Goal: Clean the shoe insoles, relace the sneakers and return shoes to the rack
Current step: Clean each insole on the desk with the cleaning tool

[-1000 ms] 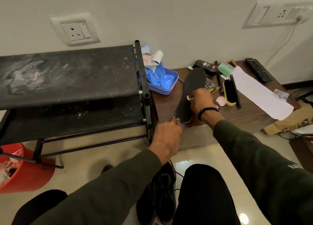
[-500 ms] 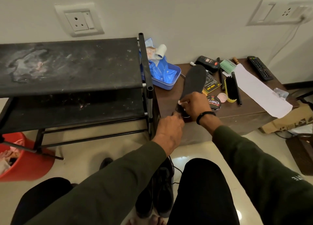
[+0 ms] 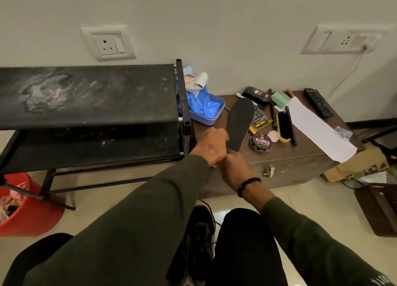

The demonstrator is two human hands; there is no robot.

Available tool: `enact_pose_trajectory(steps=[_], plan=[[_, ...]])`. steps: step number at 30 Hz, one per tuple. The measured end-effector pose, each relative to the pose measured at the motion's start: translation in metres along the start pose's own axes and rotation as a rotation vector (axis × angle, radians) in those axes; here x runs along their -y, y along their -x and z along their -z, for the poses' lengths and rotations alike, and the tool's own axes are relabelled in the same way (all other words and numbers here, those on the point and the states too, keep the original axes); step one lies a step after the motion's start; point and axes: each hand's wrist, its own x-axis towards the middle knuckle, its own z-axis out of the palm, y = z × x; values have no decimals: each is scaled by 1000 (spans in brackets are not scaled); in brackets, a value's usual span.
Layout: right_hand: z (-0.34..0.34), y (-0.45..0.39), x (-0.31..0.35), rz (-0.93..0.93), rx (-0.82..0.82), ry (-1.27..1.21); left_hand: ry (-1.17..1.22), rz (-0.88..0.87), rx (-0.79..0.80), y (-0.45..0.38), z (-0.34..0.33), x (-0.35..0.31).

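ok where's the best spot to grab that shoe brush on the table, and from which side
Probably the yellow back of the shoe brush, taken across its narrow width from above. It lies lengthwise on the table with its black bristles showing, so the long sides are the firm part to pinch. Come from the near end: the black stick hugs its right side and the pink disc its left.

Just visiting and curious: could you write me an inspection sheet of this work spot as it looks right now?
Surface: brown chest, crowded top.
Job's things: black insole lying on the chest; black shoes on the floor; rack, shelves dusty, no shoes seen.
Clutter: polish tin, brush, blue tray, remote, paper.
Grips: left hand and right hand meet at the insole's near end; what they hold is hidden.
Cables: white cord from the wall socket.
Surroundings: red bucket, tiled floor.
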Motion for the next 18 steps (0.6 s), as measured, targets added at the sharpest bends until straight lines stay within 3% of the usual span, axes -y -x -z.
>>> enact_pose_trajectory(steps=[2,6,11,18], plan=[[7,16,-3,-13,-8,-37,23,65,77,-10,-10,14],[29,4,-21,-160,-268,-145,67,93,77,-21,-22,34],[25,-48,-38,-315,-141,-8,17,88,89,-29,-14,26],[1,-13,-6,-122,-101,-50,-75,77,159,-29,-7,24]])
